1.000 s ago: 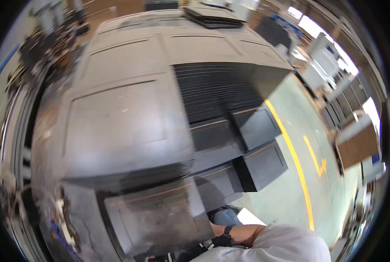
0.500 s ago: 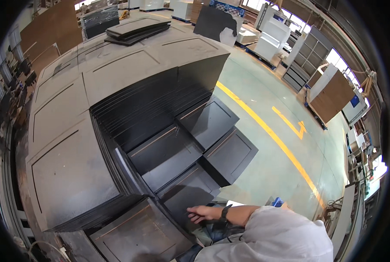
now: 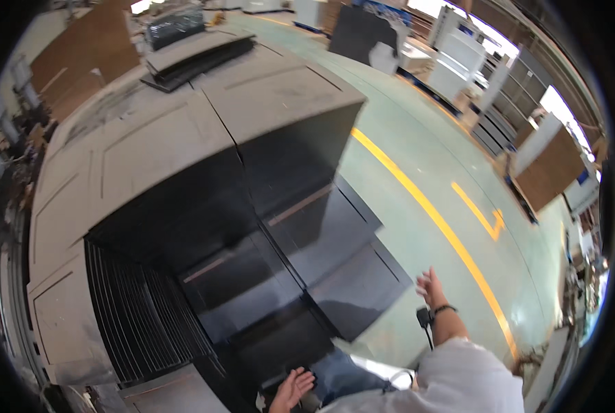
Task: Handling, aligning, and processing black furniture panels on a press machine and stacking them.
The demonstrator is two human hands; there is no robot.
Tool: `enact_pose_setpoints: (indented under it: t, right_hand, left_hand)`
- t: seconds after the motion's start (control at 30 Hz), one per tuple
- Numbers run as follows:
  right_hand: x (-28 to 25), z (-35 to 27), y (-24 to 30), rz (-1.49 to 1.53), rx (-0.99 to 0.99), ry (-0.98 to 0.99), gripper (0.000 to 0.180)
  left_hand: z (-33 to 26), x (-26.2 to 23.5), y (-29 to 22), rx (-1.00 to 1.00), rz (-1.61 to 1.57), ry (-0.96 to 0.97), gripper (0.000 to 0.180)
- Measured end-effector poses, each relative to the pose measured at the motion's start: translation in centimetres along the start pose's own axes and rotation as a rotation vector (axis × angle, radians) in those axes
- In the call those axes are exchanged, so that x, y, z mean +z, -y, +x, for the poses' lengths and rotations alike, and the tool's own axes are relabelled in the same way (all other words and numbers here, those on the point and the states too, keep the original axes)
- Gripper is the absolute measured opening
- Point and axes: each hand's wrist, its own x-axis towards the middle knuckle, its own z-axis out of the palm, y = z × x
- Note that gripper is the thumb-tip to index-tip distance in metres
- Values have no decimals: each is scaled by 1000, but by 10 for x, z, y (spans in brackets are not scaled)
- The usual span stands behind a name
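Note:
My left hand (image 3: 294, 389) is low in the picture, its fingers stretched out and nothing in it, close to the dark lower panels. Off to the right, above the green floor, my right hand (image 3: 429, 285) is held out with its fingers apart and also holds nothing. A dark strap circles that wrist, and a small black box (image 3: 424, 317) with a cable is beside it. Ahead of me lie dark, framed door-like panels: a front right panel (image 3: 355, 289), a middle panel (image 3: 242, 282) and one behind it (image 3: 314, 217). A tall stack (image 3: 149, 148) of such panels rises around them.
Several panel edges (image 3: 142, 310) form a ribbed wall at left. Loose panels (image 3: 197, 55) lie on top of the stack. A yellow line (image 3: 417, 189) crosses the green floor at right. Wrapped white goods (image 3: 455, 65) and a brown board (image 3: 552, 182) stand farther off.
My right hand has swung out to the right, away from the panels. My left hand has come into view at the bottom. The view has shifted closer over the panels.

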Motion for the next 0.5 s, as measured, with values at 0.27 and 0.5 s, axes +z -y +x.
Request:
enact_pose_setpoints:
  t: [0.27,0.5]
  right_hand:
    - [27,112,-55,-240,176,474,45]
    - [36,59,-46,-156,348,519,35]
  left_hand:
    - [86,150,-40,269,179,-275,72]
    - [145,193,-32,217,66,-526,73]
